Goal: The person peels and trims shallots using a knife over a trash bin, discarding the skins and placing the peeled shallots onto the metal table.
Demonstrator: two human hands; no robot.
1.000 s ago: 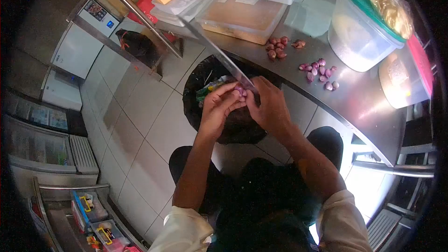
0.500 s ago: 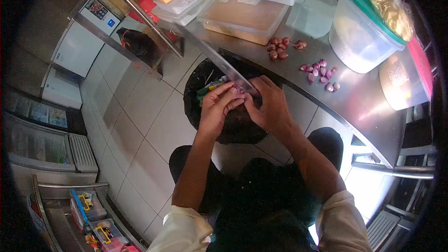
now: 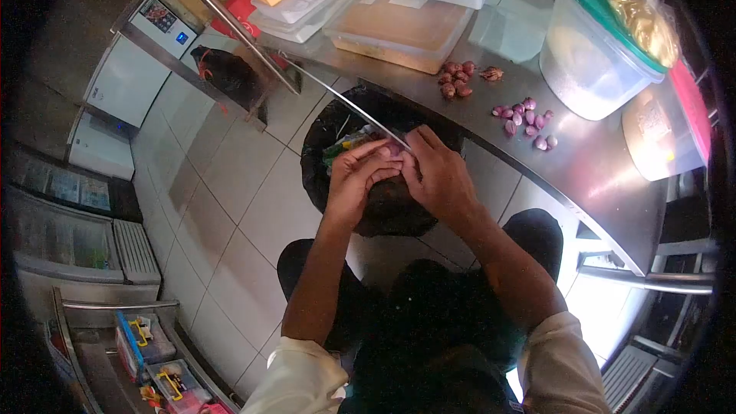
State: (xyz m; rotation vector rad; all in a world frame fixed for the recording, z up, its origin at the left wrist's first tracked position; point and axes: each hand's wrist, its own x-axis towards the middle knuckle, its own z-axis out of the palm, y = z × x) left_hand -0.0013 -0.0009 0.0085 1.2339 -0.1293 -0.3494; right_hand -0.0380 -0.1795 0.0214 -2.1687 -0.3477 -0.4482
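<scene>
Between the fingertips of my left hand (image 3: 357,178) is a small purple shallot (image 3: 394,148), partly hidden by the fingers. My right hand (image 3: 437,169) is closed around a long knife (image 3: 349,101), its handle hidden in the grip. The blade points up and to the left, seen nearly edge-on, with its near end against the shallot. Both hands are close together above a bin lined with a black bag (image 3: 322,138), which has scraps in it. On the steel table lie several peeled shallots (image 3: 531,117) and, behind them, several brown-skinned shallots (image 3: 458,79).
The steel table (image 3: 606,211) runs along the right, its edge beside the bin. Lidded plastic boxes (image 3: 402,27) stand at its back. A tub with a green lid (image 3: 583,61) and a pink-lidded container (image 3: 659,130) stand right. A metal rail (image 3: 222,15) slants at upper left.
The knife has rolled in my right hand, so its broad side has turned to a thin edge-on line. My left hand and the shallot have barely moved.
</scene>
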